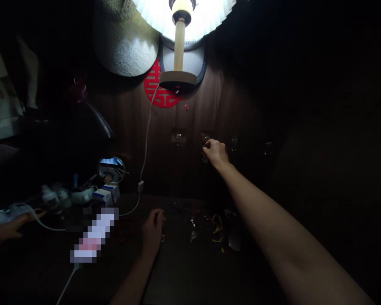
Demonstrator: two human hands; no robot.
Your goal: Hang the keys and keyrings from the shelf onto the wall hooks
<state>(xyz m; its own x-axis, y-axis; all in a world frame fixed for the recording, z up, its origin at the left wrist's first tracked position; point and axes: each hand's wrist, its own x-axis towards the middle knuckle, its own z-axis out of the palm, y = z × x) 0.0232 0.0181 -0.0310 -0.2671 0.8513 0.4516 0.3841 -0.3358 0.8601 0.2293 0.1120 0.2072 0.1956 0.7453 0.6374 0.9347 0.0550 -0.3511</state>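
My right hand (217, 152) reaches up to the dark wood wall, thumb and fingers pinched together at a small clear hook (207, 137). A small shiny thing (205, 159) shows just under the fingertips; its kind is too dark to make out. My left hand (152, 226) lies low over the dark tabletop with its fingers curled in, and whatever they hold is hidden. A small pale piece (163, 238) sits beside it. To its right are scattered small shiny trinkets (193, 235) and a yellow cord loop (217, 224).
A lit lamp (179, 51) is above, its white cable (146, 144) running down. More wall hooks (178, 135) line the wood. At left stand a round mirror (111, 170), a box (106, 194) and bottles (50, 197). A blurred phone (95, 233) lies near another person's hand (9, 228).
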